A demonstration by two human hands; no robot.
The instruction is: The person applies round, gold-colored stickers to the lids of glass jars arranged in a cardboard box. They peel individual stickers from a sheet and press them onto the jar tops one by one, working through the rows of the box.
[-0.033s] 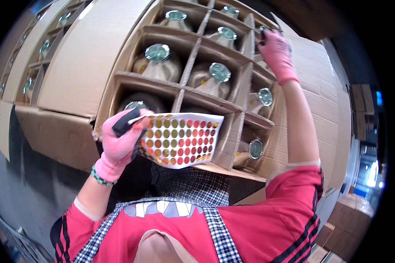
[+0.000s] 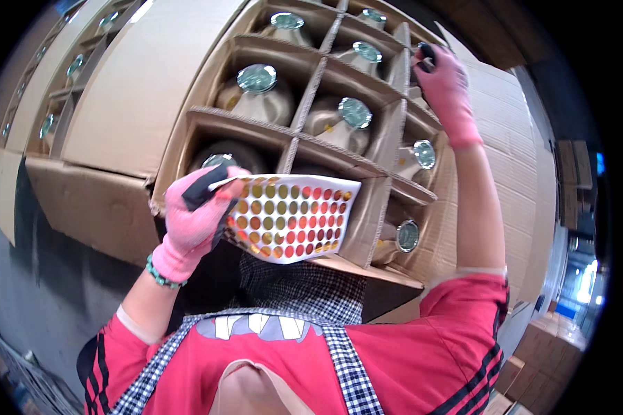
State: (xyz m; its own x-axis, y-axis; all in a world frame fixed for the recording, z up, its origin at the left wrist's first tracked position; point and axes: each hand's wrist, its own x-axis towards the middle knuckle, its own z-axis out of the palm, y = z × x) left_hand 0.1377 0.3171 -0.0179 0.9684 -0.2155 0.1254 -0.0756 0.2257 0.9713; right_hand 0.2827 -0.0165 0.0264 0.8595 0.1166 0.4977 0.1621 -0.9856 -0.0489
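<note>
My left hand [image 2: 195, 214], in a pink glove with black fingertips, is closed on a white sheet of round stickers [image 2: 294, 218]. The dots run from gold-green to red, and the sheet hangs over the near compartments of a divided cardboard box [image 2: 377, 166]. My right hand [image 2: 444, 83], gloved alike, reaches to the far right compartments with thumb and fingers curled together beside a bottle rim. What its fingertips hold, if anything, is hidden. Clear glass bottles stand in the compartments, among them one bottle [image 2: 257, 79] and another bottle [image 2: 354, 114]; small yellow dots show on some.
A closed cardboard flap [image 2: 152, 76] lies to the left, beside another box of bottles [image 2: 48, 128]. On the right an open flap [image 2: 495, 152] spreads outward. Stacked cartons [image 2: 550, 346] stand at the lower right. A metal rack [image 2: 31, 373] shows at the lower left.
The box and bottles sit slightly farther right in the picture. My right hand has shifted a little to the right and nearer me. The left hand keeps its hold on the sticker sheet.
</note>
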